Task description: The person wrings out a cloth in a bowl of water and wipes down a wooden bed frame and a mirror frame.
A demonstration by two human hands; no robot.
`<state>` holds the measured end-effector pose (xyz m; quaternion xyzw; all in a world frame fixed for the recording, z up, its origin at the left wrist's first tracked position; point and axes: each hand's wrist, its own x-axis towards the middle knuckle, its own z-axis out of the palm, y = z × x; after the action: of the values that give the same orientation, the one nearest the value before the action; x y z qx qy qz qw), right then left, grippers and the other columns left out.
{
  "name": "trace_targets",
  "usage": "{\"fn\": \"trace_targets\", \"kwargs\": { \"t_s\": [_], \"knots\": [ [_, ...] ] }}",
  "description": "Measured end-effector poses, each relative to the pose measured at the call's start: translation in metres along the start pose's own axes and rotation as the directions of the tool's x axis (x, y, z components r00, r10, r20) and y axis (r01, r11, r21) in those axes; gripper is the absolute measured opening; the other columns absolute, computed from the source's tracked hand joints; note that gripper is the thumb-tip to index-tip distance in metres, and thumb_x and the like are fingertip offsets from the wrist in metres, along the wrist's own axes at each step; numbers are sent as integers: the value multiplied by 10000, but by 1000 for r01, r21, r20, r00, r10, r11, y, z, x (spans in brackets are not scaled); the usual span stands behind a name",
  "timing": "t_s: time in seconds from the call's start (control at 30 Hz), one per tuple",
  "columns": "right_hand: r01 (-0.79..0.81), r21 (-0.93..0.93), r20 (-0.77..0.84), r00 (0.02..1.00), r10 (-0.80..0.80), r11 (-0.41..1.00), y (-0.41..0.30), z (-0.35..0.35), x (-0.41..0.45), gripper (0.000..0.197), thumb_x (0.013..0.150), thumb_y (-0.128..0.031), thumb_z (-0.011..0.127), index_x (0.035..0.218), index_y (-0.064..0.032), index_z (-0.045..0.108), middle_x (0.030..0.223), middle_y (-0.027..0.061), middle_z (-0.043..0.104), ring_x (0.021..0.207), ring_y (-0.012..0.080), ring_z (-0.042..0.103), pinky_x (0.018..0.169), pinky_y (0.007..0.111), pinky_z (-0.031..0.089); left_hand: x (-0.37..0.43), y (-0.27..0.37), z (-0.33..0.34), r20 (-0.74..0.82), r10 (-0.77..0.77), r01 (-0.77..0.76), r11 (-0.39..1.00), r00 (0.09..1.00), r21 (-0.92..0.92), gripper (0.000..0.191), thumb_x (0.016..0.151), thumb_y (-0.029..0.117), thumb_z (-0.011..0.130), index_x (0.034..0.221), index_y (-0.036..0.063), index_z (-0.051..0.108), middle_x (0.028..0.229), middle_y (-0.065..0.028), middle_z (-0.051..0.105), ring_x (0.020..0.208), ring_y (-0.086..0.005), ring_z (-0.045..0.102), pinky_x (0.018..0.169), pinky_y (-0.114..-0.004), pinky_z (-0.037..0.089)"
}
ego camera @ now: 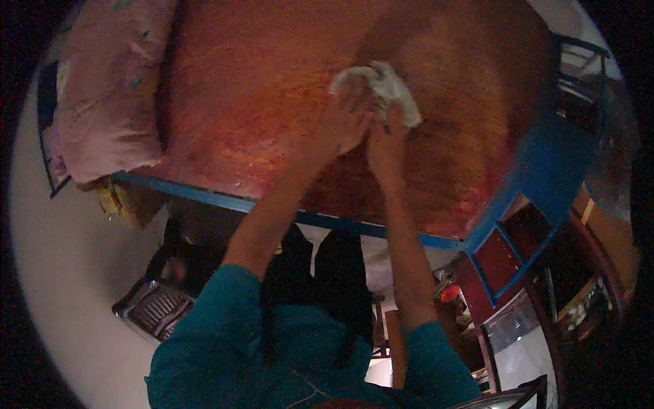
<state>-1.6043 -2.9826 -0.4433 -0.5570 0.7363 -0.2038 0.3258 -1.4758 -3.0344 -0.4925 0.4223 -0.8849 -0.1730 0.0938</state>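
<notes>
A crumpled white cloth (396,92) lies on a broad reddish-brown wooden board (255,102). My left hand (347,120) presses on its left part, with the fingers reaching over it. Close beside, my right hand (386,130) holds the cloth's near right part. Both arms stretch forward over the board's near edge. Motion blur hides the exact finger positions. Streaky marks and lighter patches show on the board's surface.
A blue metal frame (204,197) borders the board, with a blue railed end (511,250) at right. Pink bedding (112,102) is heaped along the left side. Below left stands a dark slatted plastic object (161,309). A red item (449,293) shows among clutter at lower right.
</notes>
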Motion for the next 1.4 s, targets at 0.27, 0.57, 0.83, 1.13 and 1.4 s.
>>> {"fn": "trace_targets", "kwargs": {
  "t_s": [0.27,0.57,0.83,1.13,1.4],
  "knots": [
    [90,-455,-46,991,-124,886,52,-40,12,397,986,-191,413,1365,-101,493,1456,284,324,1364,484,251,1108,549,250,46,55,-12,-41,-51,40,971,998,-236,529,928,263,493,1396,27,422,1490,-170,354,1400,-338,277,1144,-458,247],
    [299,-99,152,947,-283,949,-146,127,70,342,924,-209,493,1234,-94,579,1318,147,512,1251,371,421,970,556,382,-78,-167,-70,-16,-385,385,923,923,-18,575,885,203,543,1405,28,372,1489,-205,335,1384,-389,284,1093,-489,312],
    [340,126,-104,939,-328,932,-97,138,76,419,958,-282,476,1316,-69,521,1470,108,391,1398,291,293,1115,512,274,-49,-163,-64,-155,-310,346,870,938,351,472,866,241,573,1283,32,501,1495,-251,291,1384,-433,262,1117,-522,255],
    [-10,-278,-117,993,-24,961,107,-117,85,410,945,-219,481,1305,-24,509,1397,156,451,1301,335,407,1072,421,363,163,65,51,-102,141,-151,983,985,-100,444,881,286,524,1258,53,552,1481,-210,334,1405,-377,250,1161,-476,189],
    [-92,-468,-322,944,-73,879,250,-204,-10,415,981,-236,426,1336,-26,474,1415,208,395,1366,392,310,1137,449,272,183,248,154,-332,379,-326,923,864,205,455,878,259,491,1286,66,542,1453,-141,413,1389,-345,301,1161,-461,218]
  ]
}}
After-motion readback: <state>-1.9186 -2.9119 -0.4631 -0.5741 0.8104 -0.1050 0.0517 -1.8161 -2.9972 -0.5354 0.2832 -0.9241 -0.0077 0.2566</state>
